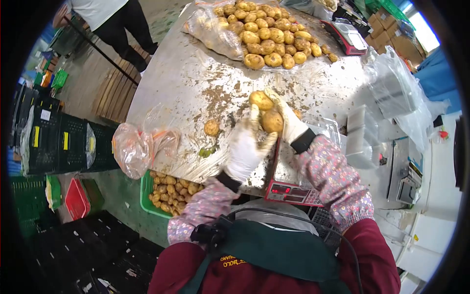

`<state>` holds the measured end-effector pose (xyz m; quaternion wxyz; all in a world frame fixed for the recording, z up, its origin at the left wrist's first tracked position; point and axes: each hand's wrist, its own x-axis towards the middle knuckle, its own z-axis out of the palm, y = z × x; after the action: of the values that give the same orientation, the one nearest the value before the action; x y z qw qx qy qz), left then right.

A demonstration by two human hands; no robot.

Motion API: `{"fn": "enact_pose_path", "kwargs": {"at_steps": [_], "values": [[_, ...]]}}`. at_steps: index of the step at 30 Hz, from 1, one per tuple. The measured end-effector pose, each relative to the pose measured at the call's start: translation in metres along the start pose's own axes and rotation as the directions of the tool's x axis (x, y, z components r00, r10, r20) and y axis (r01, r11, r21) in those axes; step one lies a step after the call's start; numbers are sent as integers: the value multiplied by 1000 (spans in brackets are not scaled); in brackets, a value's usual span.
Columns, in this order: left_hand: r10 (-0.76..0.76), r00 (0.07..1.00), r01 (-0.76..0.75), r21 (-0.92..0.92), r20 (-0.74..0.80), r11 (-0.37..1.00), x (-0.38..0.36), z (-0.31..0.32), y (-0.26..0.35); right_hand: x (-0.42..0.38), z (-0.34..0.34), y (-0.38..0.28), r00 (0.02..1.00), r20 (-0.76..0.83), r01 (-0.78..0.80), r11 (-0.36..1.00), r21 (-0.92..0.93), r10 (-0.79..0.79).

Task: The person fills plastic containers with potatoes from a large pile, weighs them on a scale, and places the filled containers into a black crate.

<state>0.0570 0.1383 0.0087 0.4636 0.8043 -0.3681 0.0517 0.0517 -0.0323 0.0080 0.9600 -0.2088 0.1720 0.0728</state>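
In white gloves, both my hands are close together over the dirty metal table, around two potatoes. My right hand (pixel 288 117) curves along their right side, its fingertips on the upper, yellower potato (pixel 261 100). Just below is a browner potato (pixel 272 121), between my right palm and my left hand (pixel 246 149). My left fingers reach up to the upper potato, and the left thumb lies under the browner one. A single small potato (pixel 211 128) rests on the table left of my hands. A red-framed scale (pixel 293 192) with a lit display stands beneath my right forearm, partly hidden.
A large heap of potatoes (pixel 279 36) lies at the far side beside a plastic bag (pixel 213 35). Another scale (pixel 346 36) sits back right. Clear plastic trays (pixel 362 137) are stacked right. A green crate (pixel 147 193) of potatoes stands below the left edge. A person (pixel 115 22) stands back left.
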Motion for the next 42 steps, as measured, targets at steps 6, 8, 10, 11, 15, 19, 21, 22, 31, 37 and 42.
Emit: {"fn": "enact_pose_path", "kwargs": {"at_steps": [6, 8, 10, 11, 15, 19, 21, 22, 31, 37, 42], "values": [[297, 955, -291, -208, 0, 934, -36, 18, 21, -86, -15, -14, 805, -185, 335, 690, -642, -564], [180, 981, -149, -303, 75, 941, -56, 14, 5, -141, 2, -23, 812, -253, 156, 613, -775, -527], [-153, 987, 121, -405, -47, 906, -68, 10, -33, -182, -8, -13, 760, -286, 24, 464, -886, -584], [-218, 971, 175, -334, -96, 926, -68, 9, -63, -196, -23, -3, 732, -305, -10, 438, -899, -609], [-291, 955, 290, 392, -58, 873, -42, -1, -123, -201, -55, 37, 556, -223, -303, 55, -952, -801], [-341, 939, 335, 100, 47, 937, -25, 25, -189, -180, -58, 42, 562, -199, -358, -20, -933, -803], [-536, 842, 505, -443, 64, 740, -16, 26, -202, -187, -50, 34, 563, -109, -395, -151, -906, -820], [-620, 699, 598, -767, 356, 234, -2, -1, -164, -192, -43, 27, 538, -15, -399, -239, -885, -843], [-165, 764, 382, -643, 624, -664, 19, 2, -87, -149, -3, -13, 446, 20, 117, 36, -993, -895], [-243, 647, 450, -619, 723, -644, 20, 11, -96, -159, -18, -42, 577, -78, -364, -170, -916, -813], [-363, 587, 430, -658, 724, -618, 14, 22, -90, -147, -32, -15, 672, -127, -626, -468, -623, -730]]}}
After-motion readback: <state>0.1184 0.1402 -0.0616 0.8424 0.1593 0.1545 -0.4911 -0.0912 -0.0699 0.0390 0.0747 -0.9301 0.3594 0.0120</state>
